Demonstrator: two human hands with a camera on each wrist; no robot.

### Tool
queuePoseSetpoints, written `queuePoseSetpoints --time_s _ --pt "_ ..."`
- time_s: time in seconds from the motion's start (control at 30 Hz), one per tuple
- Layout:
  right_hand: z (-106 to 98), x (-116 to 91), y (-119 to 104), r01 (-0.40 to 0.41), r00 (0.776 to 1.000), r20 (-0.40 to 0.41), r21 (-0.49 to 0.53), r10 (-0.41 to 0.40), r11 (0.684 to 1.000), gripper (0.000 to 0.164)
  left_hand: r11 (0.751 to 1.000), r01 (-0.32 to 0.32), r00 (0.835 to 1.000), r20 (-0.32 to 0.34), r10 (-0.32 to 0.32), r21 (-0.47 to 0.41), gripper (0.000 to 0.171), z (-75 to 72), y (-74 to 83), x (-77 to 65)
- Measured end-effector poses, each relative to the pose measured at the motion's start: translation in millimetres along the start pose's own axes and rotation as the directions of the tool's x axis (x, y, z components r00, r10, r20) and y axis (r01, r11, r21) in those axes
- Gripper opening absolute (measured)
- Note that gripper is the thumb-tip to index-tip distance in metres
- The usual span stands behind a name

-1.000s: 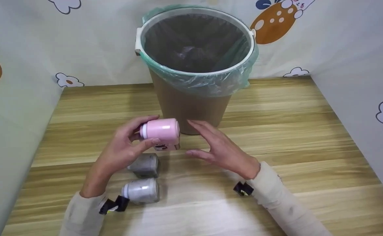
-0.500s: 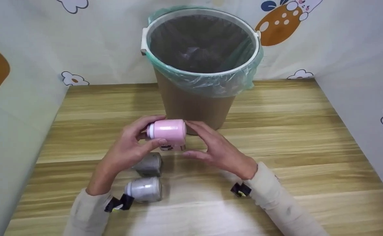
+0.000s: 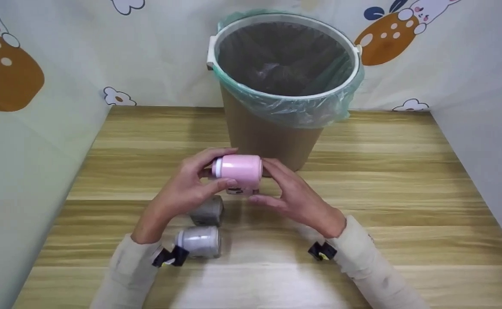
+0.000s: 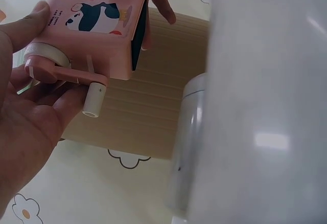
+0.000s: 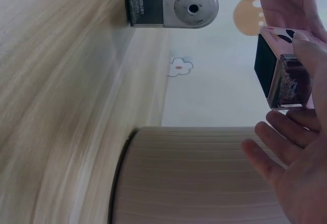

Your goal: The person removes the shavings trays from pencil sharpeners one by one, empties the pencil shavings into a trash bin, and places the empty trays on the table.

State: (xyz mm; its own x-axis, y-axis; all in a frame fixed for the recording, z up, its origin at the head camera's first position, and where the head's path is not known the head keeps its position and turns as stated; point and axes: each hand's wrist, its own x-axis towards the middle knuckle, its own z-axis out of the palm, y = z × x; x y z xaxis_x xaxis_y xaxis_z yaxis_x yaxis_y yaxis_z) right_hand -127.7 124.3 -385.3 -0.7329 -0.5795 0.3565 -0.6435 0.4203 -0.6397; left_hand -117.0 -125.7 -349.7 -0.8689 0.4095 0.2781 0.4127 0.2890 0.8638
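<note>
In the head view, my left hand [image 3: 190, 184] grips a pink hand-crank pencil sharpener [image 3: 242, 169] lying sideways above the table, thumb along its side. The left wrist view shows the panda picture on its body, its crank with a pale knob [image 4: 94, 100], and its dark base. My right hand [image 3: 300, 197] is at the base end, fingers extended and thumb apart. The right wrist view shows its thumb over the sharpener near the clear shavings drawer [image 5: 296, 83]; firm contact cannot be told. Two grey sharpeners [image 3: 201, 241] lie below the left hand, the farther one partly covered.
A tall brown bin [image 3: 272, 141] with a green plastic liner [image 3: 302, 112] stands just beyond both hands. Patterned cloth walls [image 3: 165, 56] close off the back and sides of the wooden table [image 3: 388, 171].
The right hand has come up to the base end of the pink sharpener, closing the earlier gap. Hands and surroundings sit farther right in the head view, which has turned slightly left.
</note>
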Motion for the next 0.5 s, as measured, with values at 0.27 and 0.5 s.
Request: queuePoseSetpoints --time_s 0.27,0.5 --pt "-0.3 -3.1 0.0 -0.038 0.999 -0.03 0.058 0.04 0.998 0.061 1.0 0.004 1.0 0.012 -0.005 0.01 0.056 4.1 0.3 4.0" --pt "2.5 0.1 -2.0 -0.008 0.999 -0.038 0.064 0.011 0.998 0.058 1.0 -0.005 1.0 -0.003 0.005 -0.01 0.057 2.3 0.3 -1.2"
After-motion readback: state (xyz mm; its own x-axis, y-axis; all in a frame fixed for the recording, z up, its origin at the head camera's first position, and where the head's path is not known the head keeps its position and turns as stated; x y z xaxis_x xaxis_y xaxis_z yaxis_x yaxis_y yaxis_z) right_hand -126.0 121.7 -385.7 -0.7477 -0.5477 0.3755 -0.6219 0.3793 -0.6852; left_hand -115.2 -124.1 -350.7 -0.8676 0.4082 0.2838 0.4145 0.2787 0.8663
